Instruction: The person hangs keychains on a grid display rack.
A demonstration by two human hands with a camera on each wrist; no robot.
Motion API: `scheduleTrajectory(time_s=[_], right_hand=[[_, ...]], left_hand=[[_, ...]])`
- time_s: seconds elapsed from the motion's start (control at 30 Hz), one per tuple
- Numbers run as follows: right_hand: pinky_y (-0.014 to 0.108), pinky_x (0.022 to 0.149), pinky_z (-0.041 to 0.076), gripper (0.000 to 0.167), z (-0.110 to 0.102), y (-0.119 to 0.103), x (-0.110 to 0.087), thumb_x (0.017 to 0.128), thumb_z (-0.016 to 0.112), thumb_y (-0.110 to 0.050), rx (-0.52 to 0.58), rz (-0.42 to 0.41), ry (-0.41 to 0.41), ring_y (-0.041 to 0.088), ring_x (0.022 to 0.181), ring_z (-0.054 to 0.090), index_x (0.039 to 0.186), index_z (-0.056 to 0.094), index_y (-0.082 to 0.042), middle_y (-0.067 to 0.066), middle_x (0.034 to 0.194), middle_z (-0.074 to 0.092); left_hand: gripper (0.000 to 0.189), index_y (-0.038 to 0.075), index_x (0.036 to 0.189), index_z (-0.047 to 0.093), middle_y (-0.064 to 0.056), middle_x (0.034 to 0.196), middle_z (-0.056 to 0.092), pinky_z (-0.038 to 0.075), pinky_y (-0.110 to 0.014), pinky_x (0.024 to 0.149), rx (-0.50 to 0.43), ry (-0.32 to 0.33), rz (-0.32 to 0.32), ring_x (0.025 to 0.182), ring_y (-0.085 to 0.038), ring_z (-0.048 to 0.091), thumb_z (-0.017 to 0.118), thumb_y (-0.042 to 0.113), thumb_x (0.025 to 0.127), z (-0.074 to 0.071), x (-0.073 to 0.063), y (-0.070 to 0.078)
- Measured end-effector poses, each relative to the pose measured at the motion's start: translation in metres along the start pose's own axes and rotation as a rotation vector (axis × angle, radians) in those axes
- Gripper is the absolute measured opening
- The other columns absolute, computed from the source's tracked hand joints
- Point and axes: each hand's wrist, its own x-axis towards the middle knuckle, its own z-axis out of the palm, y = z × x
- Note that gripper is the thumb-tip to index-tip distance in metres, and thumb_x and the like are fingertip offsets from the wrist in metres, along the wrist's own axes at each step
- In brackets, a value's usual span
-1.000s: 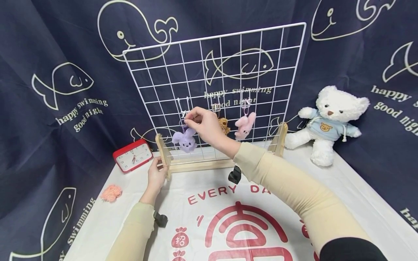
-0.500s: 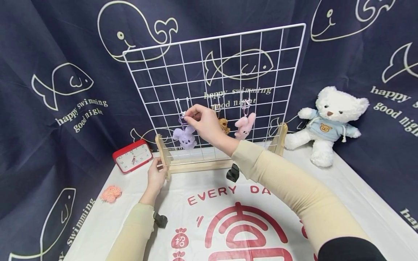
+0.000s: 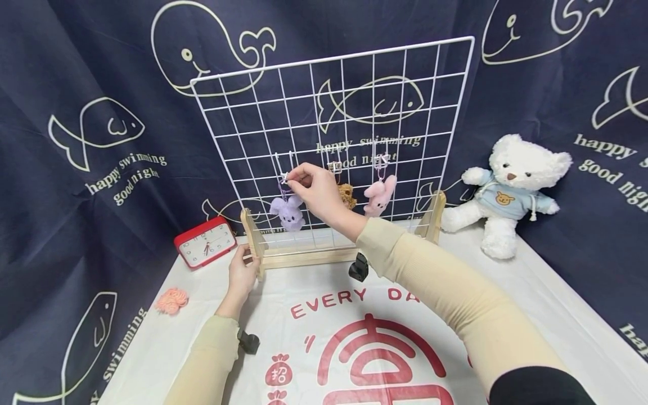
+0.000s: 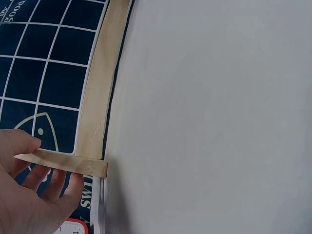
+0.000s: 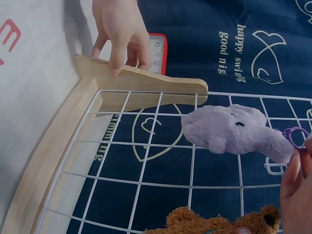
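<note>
My right hand (image 3: 324, 194) pinches the purple ring of a lilac plush keychain (image 3: 287, 214) between thumb and forefinger. The ring is right at a white hook on the wire grid rack (image 3: 331, 112). In the right wrist view the lilac plush (image 5: 234, 129) hangs in front of the grid, its purple ring (image 5: 295, 139) at my fingertips. My left hand (image 3: 243, 271) grips the left wooden foot (image 3: 253, 236) of the rack, thumb on one side and fingers on the other, as the left wrist view shows. A brown plush (image 3: 346, 195) and a pink bunny plush (image 3: 379, 197) hang farther right.
A red alarm clock (image 3: 206, 243) stands left of the rack, with a coral yarn-like bundle (image 3: 172, 301) in front of it. A white teddy bear (image 3: 511, 191) in a blue top sits at the right. Behind everything hangs a dark blue printed curtain (image 3: 111, 50).
The lilac plush has risen slightly and shifted a little to the right, its ring now at the hook. My right hand has moved only slightly; my left hand stays on the wooden foot.
</note>
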Motion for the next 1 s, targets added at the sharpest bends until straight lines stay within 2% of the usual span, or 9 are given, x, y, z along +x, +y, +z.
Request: scheduleTrajectory(time_s=[0.37,0.63,1.0], right_hand=[[0.024,0.071,0.051,0.005,0.006,0.005,0.007,0.095,0.070,-0.006,-0.037,0.013,0.018,0.014,0.076,0.066,0.099,0.073,-0.004,0.005,0.088,0.073],[0.023,0.069,0.052,0.005,0.008,0.008,0.009,0.093,0.071,-0.005,-0.040,0.031,0.066,0.015,0.076,0.066,0.097,0.073,-0.007,0.004,0.089,0.073],[0.020,0.068,0.055,0.005,0.012,0.009,0.009,0.095,0.071,-0.005,-0.048,0.055,0.101,0.014,0.078,0.067,0.099,0.074,-0.004,0.006,0.092,0.074]], left_hand=[[0.042,0.000,0.135,0.053,-0.027,0.132,0.057,0.050,-0.055,0.105,-0.006,0.007,-0.007,0.121,-0.045,0.056,0.058,-0.003,0.093,-0.002,0.000,0.000],[0.042,-0.001,0.134,0.053,-0.028,0.130,0.057,0.050,-0.055,0.104,-0.010,-0.001,0.007,0.121,-0.046,0.056,0.058,-0.003,0.093,-0.002,-0.001,0.000],[0.043,0.000,0.135,0.052,-0.027,0.132,0.056,0.051,-0.054,0.103,0.005,-0.008,-0.006,0.122,-0.045,0.056,0.059,-0.002,0.093,-0.001,-0.001,0.001]])
